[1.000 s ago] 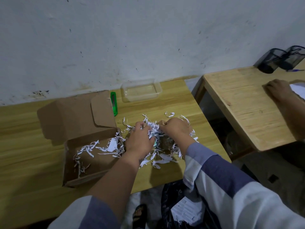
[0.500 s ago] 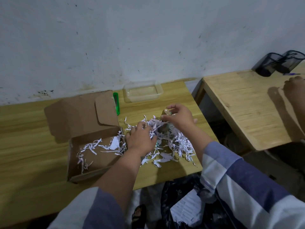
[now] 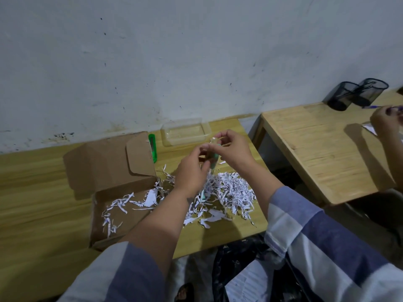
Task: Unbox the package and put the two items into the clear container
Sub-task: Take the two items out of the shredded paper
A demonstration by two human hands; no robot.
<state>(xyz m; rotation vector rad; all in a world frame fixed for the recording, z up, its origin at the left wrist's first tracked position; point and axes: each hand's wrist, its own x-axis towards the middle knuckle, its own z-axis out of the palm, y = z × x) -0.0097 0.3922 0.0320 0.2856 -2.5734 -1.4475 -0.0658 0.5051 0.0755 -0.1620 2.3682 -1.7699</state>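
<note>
Above the worktop's (image 3: 54, 214) right end, I have both hands raised over the shredded paper (image 3: 229, 190). My left hand (image 3: 192, 173) and right hand (image 3: 234, 149) each close a grip on one small item (image 3: 212, 158) (clear with a green part, blurred). The clear container (image 3: 185, 132) sits empty at the back edge, the open box (image 3: 122, 205) toward the front edge.

Both hands (image 3: 234, 150) pinching small green-tipped item (image 3: 212, 159) above shredded paper (image 3: 231, 190), open cardboard box (image 3: 122, 205) left, clear container (image 3: 185, 132) behind
</note>
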